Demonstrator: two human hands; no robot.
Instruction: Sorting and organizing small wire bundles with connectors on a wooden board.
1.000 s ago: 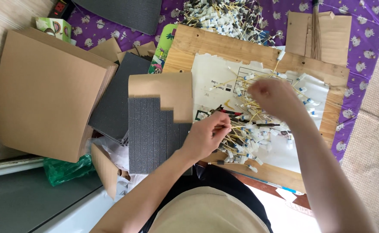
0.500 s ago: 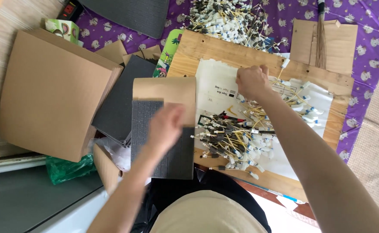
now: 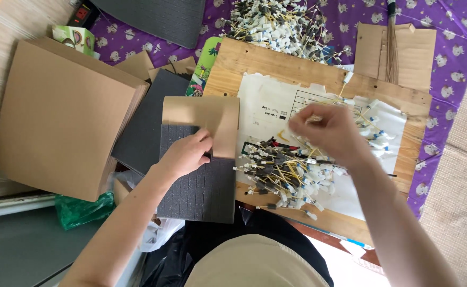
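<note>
Two hands worked apart. The left hand [image 3: 186,154] pressed flat, holding nothing, on the dark grey foam grid pad [image 3: 199,183]. The right hand [image 3: 329,133] pinched closed just above the pile of yellow-wired little parts [image 3: 281,172]; what it held, I cannot tell.

Dark grey gridded foam pad [image 3: 199,183]; purple animal-print cloth [image 3: 457,64].

I'm doing piecework on a home floor: my wooden board [image 3: 318,69] lies on a purple printed cloth [image 3: 457,48], cardboard box [image 3: 63,117] left of the board
</note>
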